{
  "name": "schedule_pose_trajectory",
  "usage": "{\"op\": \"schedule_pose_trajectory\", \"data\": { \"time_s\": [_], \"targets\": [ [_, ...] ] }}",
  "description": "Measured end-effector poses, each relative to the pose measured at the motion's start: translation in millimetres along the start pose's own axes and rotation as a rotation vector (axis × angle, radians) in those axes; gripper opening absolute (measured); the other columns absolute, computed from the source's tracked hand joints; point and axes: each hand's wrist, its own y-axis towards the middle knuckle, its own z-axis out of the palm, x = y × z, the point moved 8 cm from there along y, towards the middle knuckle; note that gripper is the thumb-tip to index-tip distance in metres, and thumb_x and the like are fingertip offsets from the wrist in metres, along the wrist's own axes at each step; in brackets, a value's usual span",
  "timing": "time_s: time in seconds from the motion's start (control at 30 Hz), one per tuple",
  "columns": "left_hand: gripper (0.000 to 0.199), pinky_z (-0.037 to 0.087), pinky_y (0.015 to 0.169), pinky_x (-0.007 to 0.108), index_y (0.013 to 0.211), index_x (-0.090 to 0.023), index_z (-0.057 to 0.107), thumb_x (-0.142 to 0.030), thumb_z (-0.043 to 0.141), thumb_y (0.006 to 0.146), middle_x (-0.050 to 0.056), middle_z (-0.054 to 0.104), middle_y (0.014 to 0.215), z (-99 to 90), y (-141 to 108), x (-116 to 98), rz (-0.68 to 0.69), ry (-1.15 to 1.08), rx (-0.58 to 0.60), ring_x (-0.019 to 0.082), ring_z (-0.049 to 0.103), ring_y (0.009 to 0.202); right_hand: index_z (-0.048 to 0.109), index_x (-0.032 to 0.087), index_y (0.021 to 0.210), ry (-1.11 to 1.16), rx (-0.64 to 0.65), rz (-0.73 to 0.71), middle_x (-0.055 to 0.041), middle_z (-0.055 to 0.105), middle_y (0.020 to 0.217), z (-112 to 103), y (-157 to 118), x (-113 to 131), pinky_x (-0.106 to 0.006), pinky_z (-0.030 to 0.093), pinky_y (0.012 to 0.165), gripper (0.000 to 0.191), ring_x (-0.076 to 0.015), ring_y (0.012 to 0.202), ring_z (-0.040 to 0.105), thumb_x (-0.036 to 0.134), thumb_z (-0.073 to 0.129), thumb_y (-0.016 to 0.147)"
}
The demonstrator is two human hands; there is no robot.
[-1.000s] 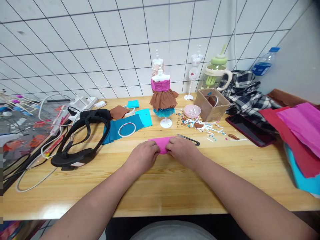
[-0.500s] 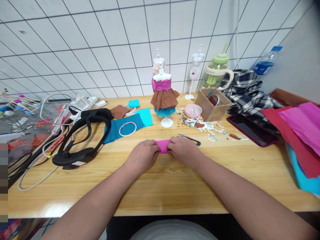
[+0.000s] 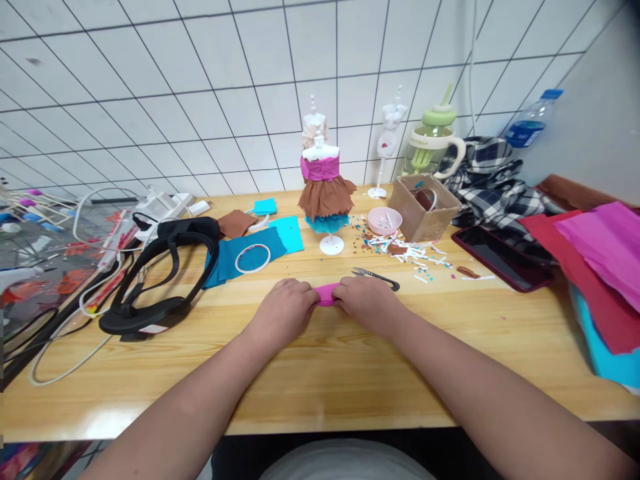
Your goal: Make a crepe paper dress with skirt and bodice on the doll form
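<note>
A narrow folded strip of magenta crepe paper (image 3: 326,295) lies across the wooden table between my hands. My left hand (image 3: 289,305) grips its left end with curled fingers, and my right hand (image 3: 367,301) pinches the right end. Only the middle of the strip shows; both ends are hidden under my fingers. Just behind my right hand lies a pair of thread snips (image 3: 377,277) with dark handles. Beyond the hands stands a small white dress form (image 3: 320,168) in a magenta bodice, a brown ragged skirt and a blue underlayer.
Blue paper (image 3: 227,257) with a white tape ring (image 3: 253,259) and a black headset strap (image 3: 170,293) are to the left. Paper scraps (image 3: 413,252), a pink dish (image 3: 384,220), a cardboard box (image 3: 425,217), a phone (image 3: 495,260) and coloured sheets (image 3: 595,267) sit right.
The magenta strip looks narrower between my hands than before, its near edge folded or rolled. Both hands stay in nearly the same place; the view has shifted slightly.
</note>
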Motion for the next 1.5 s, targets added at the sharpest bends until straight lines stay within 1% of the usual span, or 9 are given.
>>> {"op": "schedule_pose_trajectory", "data": {
  "time_s": [0.1, 0.2, 0.4, 0.57, 0.67, 0.9, 1.1, 1.3, 1.5],
  "targets": [
    [0.019, 0.044, 0.073, 0.034, 0.085, -0.02, 0.069, -0.02, 0.051, 0.09, 0.006, 0.068, 0.085, 1.7, -0.2, 0.2, -0.001, 0.015, -0.02, 0.023, 0.062, 0.083, 0.067, 0.02, 0.09, -0.015, -0.038, -0.025, -0.0051, 0.066, 0.091, -4.0, -0.2, 2.6, -0.03, 0.038, 0.066, 0.022, -0.0201, 0.084, 0.062, 0.026, 0.046, 0.096],
    [0.018, 0.045, 0.072, 0.035, 0.085, -0.02, 0.068, -0.02, 0.051, 0.09, 0.006, 0.067, 0.083, 3.0, -0.1, 0.3, 0.0, 0.016, -0.011, 0.023, 0.063, 0.081, 0.066, 0.02, 0.091, -0.002, -0.045, -0.015, -0.0047, 0.067, 0.089, -5.1, -0.5, 2.8, -0.03, 0.039, 0.068, 0.021, -0.0201, 0.085, 0.062, 0.025, 0.047, 0.096],
    [0.019, 0.046, 0.074, 0.036, 0.091, -0.021, 0.067, -0.02, 0.048, 0.092, 0.006, 0.068, 0.083, 2.6, 0.5, 2.7, -0.018, -0.018, 0.0, 0.023, 0.064, 0.082, 0.066, 0.02, 0.093, 0.009, -0.018, 0.024, -0.0061, 0.069, 0.09, -1.7, 0.4, 0.5, -0.028, 0.04, 0.066, 0.021, -0.02, 0.086, 0.063, 0.027, 0.046, 0.096],
    [0.022, 0.047, 0.077, 0.036, 0.096, -0.021, 0.068, -0.02, 0.046, 0.093, 0.007, 0.069, 0.086, 6.0, 0.9, 3.0, -0.015, -0.048, 0.006, 0.023, 0.064, 0.086, 0.066, 0.02, 0.09, -0.008, -0.039, -0.009, -0.0059, 0.067, 0.092, -3.3, 0.1, 2.2, -0.029, 0.04, 0.066, 0.022, -0.0204, 0.085, 0.062, 0.027, 0.046, 0.096],
    [0.021, 0.047, 0.077, 0.036, 0.094, -0.021, 0.068, -0.02, 0.047, 0.092, 0.006, 0.067, 0.085, 7.8, 1.1, 3.3, -0.022, -0.047, 0.007, 0.023, 0.064, 0.084, 0.065, 0.02, 0.092, -0.012, -0.03, -0.005, -0.0064, 0.065, 0.094, -4.1, -1.2, 2.8, -0.028, 0.039, 0.064, 0.021, -0.0197, 0.084, 0.062, 0.026, 0.045, 0.096],
    [0.019, 0.046, 0.074, 0.034, 0.086, -0.02, 0.064, -0.019, 0.047, 0.092, 0.006, 0.065, 0.086, 7.4, 0.4, 2.2, -0.02, -0.064, 0.008, 0.022, 0.061, 0.083, 0.061, 0.021, 0.096, -0.012, -0.015, 0.018, -0.0047, 0.066, 0.09, -4.1, -2.0, 2.6, -0.028, 0.037, 0.058, 0.02, -0.0193, 0.079, 0.064, 0.025, 0.042, 0.097],
    [0.024, 0.047, 0.079, 0.035, 0.102, -0.021, 0.066, -0.023, 0.043, 0.095, 0.006, 0.067, 0.09, 9.4, 0.8, 5.9, -0.052, -0.126, 0.009, 0.022, 0.063, 0.088, 0.063, 0.022, 0.094, 0.017, -0.007, 0.029, -0.0042, 0.065, 0.093, -1.4, -1.3, -1.0, -0.028, 0.038, 0.059, 0.021, -0.0194, 0.082, 0.064, 0.027, 0.043, 0.097],
    [0.021, 0.047, 0.078, 0.034, 0.09, -0.019, 0.066, -0.019, 0.045, 0.092, 0.008, 0.065, 0.089, 3.7, 1.0, 1.4, -0.01, -0.134, -0.002, 0.022, 0.061, 0.087, 0.063, 0.021, 0.096, 0.037, -0.019, 0.025, -0.0044, 0.066, 0.094, -5.4, -1.9, 0.5, -0.028, 0.039, 0.062, 0.021, -0.0185, 0.083, 0.063, 0.026, 0.043, 0.097],
    [0.017, 0.047, 0.075, 0.034, 0.088, -0.019, 0.065, -0.019, 0.047, 0.089, 0.006, 0.065, 0.083, 3.7, 2.4, 2.7, -0.003, -0.137, 0.005, 0.021, 0.062, 0.081, 0.068, 0.025, 0.096, 0.105, -0.012, 0.041, -0.0033, 0.066, 0.096, -5.2, -1.5, -2.6, -0.027, 0.039, 0.066, 0.024, -0.0171, 0.085, 0.062, 0.027, 0.044, 0.097]
  ]
}}
